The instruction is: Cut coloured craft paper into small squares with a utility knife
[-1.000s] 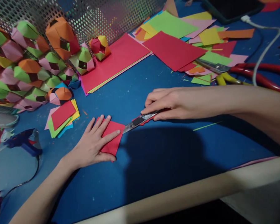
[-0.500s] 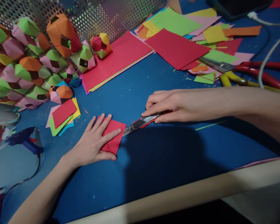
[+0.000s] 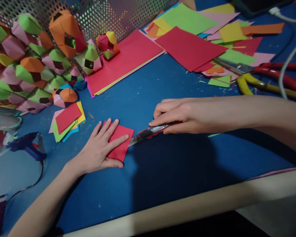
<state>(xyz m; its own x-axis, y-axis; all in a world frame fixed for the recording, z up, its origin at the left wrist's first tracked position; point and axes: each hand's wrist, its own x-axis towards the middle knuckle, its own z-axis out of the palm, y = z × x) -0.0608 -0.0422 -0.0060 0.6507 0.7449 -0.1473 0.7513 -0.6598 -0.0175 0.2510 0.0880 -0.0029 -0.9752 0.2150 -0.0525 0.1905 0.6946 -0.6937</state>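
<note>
A folded-looking piece of red paper [image 3: 122, 149] lies on the blue tabletop [image 3: 108, 200]. My left hand [image 3: 105, 146] rests flat on it with the fingers spread. My right hand [image 3: 179, 115] is closed around a utility knife [image 3: 148, 132] with a red and dark body. The knife slants down to the left, and its blade is at the right edge of the red paper; the tip is tucked at that edge and hard to see. Up and left of my left hand sits a small fanned pile of coloured paper pieces [image 3: 68, 120].
Folded paper units [image 3: 31, 70] are stacked at the left against a perforated metal panel [image 3: 93, 13]. Red sheets [image 3: 128, 59] lie at the back. Paper scraps [image 3: 189, 19], scissors [image 3: 241, 69] and a white cable [image 3: 284, 72] are at the right. A blue glue gun [image 3: 27, 144] lies left.
The view has shifted slightly. My right hand and the knife have lowered a little, the blade staying at the paper's right edge. My left hand stays flat on the red paper.
</note>
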